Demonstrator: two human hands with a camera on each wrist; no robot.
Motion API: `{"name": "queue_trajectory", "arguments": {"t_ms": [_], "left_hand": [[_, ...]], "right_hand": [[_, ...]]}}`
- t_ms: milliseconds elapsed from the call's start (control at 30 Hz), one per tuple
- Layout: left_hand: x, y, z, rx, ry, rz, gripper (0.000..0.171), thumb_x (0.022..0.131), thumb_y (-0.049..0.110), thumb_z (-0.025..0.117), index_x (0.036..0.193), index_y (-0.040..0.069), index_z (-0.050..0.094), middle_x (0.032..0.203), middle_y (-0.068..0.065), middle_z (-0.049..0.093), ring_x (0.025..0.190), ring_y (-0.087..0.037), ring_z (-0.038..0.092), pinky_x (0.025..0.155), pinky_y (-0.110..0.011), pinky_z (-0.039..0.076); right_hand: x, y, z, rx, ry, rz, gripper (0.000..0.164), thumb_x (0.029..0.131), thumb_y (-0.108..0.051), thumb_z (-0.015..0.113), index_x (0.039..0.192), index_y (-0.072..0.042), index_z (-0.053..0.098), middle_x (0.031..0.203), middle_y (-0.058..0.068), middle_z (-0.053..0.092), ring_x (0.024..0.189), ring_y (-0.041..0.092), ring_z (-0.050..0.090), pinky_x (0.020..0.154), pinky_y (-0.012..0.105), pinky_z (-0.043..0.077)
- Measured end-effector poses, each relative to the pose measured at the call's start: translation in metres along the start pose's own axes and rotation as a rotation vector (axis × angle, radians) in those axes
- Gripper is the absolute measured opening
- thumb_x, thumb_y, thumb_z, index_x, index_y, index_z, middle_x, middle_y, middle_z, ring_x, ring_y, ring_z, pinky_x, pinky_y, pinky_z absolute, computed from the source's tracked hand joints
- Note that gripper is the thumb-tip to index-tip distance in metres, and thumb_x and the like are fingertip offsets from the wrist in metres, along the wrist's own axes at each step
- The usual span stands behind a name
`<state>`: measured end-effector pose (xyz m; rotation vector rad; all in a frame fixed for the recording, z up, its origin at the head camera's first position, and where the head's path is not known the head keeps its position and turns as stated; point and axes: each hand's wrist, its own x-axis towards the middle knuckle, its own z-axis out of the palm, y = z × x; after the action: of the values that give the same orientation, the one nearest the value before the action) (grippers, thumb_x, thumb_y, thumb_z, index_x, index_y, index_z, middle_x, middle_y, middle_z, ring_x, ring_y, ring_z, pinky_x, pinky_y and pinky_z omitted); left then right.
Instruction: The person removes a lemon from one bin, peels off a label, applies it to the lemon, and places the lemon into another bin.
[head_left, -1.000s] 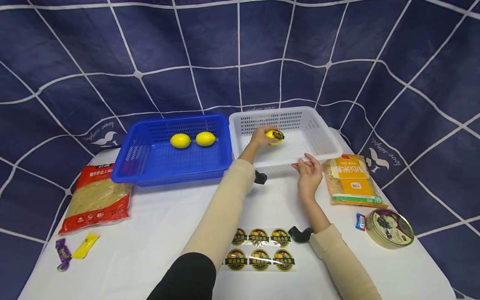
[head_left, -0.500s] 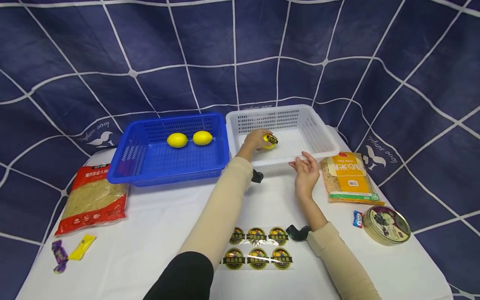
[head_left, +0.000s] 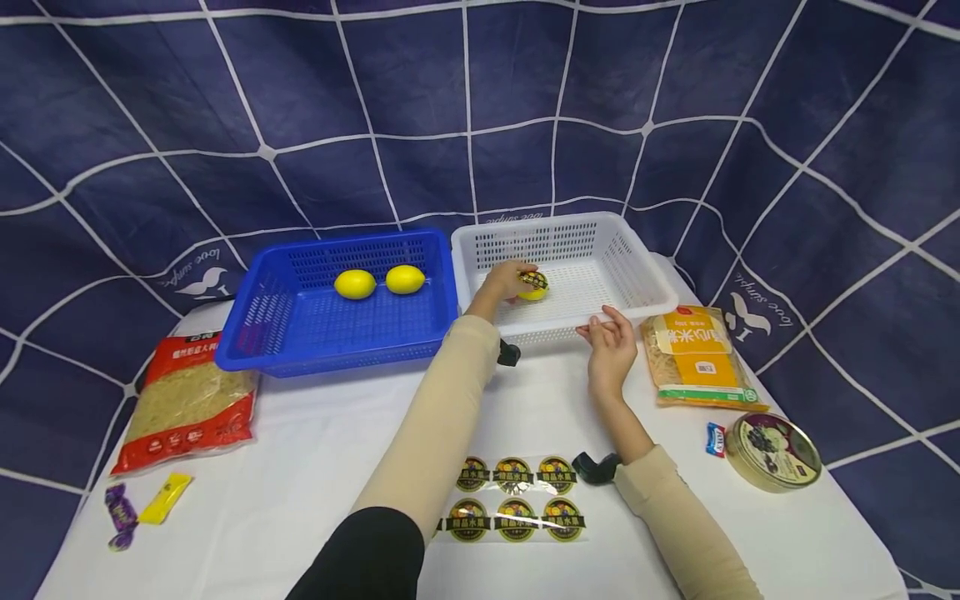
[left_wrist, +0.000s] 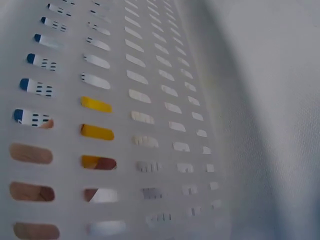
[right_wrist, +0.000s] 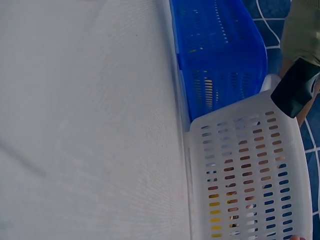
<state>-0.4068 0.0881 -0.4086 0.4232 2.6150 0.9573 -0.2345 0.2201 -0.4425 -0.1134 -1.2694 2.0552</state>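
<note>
In the head view my left hand (head_left: pixel 504 282) reaches into the white basket (head_left: pixel 592 279) and holds a lemon (head_left: pixel 535 294) by its left side, low over the basket floor. A black and gold sticker (head_left: pixel 534 280) lies across the lemon's upper part. My right hand (head_left: pixel 611 354) grips the basket's front rim with its fingertips. Yellow shows through the slots of the white basket wall (left_wrist: pixel 65 145) in the left wrist view. In the right wrist view a fingertip (right_wrist: pixel 297 238) appears at the rim. Two lemons (head_left: pixel 355 284) without visible stickers lie in the blue basket (head_left: pixel 300 333).
A sticker sheet (head_left: pixel 515 498) lies at the table's front. Left are a red pasta bag (head_left: pixel 191 400), a yellow candy (head_left: pixel 166 497) and a purple candy (head_left: pixel 121 517). Right are an orange-labelled noodle bag (head_left: pixel 701 358), a small blue candy (head_left: pixel 716 439) and a round tin (head_left: pixel 772 452).
My left hand has moved a little left and lower inside the white basket with the lemon, and the sticker has turned more to the top. My right hand stays at the rim.
</note>
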Motion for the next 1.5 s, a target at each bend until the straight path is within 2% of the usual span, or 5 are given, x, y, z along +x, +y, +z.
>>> {"name": "queue_trajectory", "arguments": {"t_ms": [233, 667, 900, 1167, 1500], "left_hand": [[0.006, 0.012, 0.012, 0.12, 0.032, 0.079, 0.047, 0.087, 0.016, 0.066, 0.132, 0.022, 0.053, 0.138, -0.007, 0.045, 0.112, -0.02, 0.05, 0.08, -0.025, 0.051], [0.026, 0.039, 0.038, 0.055, 0.067, -0.049, 0.045, 0.087, 0.018, 0.065, 0.129, 0.028, 0.055, 0.136, -0.003, 0.048, 0.124, -0.022, 0.042, 0.104, -0.036, 0.037], [0.11, -0.002, 0.076, -0.028, 0.088, -0.006, 0.049, 0.08, 0.032, 0.073, 0.124, 0.041, 0.055, 0.132, 0.003, 0.051, 0.111, -0.018, 0.051, 0.083, -0.026, 0.049], [0.035, 0.042, 0.051, -0.229, 0.094, -0.052, 0.047, 0.088, 0.01, 0.063, 0.132, 0.022, 0.053, 0.131, -0.01, 0.051, 0.082, -0.021, 0.062, 0.064, -0.026, 0.057], [0.048, 0.039, 0.053, -0.271, 0.046, -0.099, 0.049, 0.088, 0.009, 0.063, 0.132, 0.025, 0.052, 0.135, -0.01, 0.047, 0.088, -0.023, 0.064, 0.064, -0.027, 0.058]], "right_hand": [[0.003, 0.002, -0.007, -0.01, 0.001, -0.018, 0.032, 0.085, 0.01, 0.058, 0.115, 0.015, 0.048, 0.077, 0.01, 0.051, 0.068, 0.019, 0.062, 0.071, 0.031, 0.057], [-0.004, 0.001, 0.002, -0.109, -0.031, -0.033, 0.032, 0.087, 0.009, 0.056, 0.117, 0.016, 0.047, 0.078, 0.013, 0.051, 0.07, 0.017, 0.063, 0.072, 0.03, 0.057], [-0.008, -0.001, 0.003, -0.142, -0.026, -0.023, 0.033, 0.088, 0.009, 0.054, 0.118, 0.016, 0.046, 0.08, 0.015, 0.049, 0.071, 0.018, 0.063, 0.073, 0.031, 0.056], [-0.009, 0.0, 0.0, -0.135, -0.049, -0.062, 0.033, 0.088, 0.01, 0.054, 0.119, 0.018, 0.045, 0.081, 0.016, 0.049, 0.072, 0.019, 0.062, 0.073, 0.031, 0.056], [-0.008, 0.0, -0.002, -0.166, -0.067, -0.066, 0.033, 0.089, 0.008, 0.053, 0.12, 0.016, 0.045, 0.082, 0.018, 0.05, 0.072, 0.019, 0.063, 0.074, 0.03, 0.056]]}}
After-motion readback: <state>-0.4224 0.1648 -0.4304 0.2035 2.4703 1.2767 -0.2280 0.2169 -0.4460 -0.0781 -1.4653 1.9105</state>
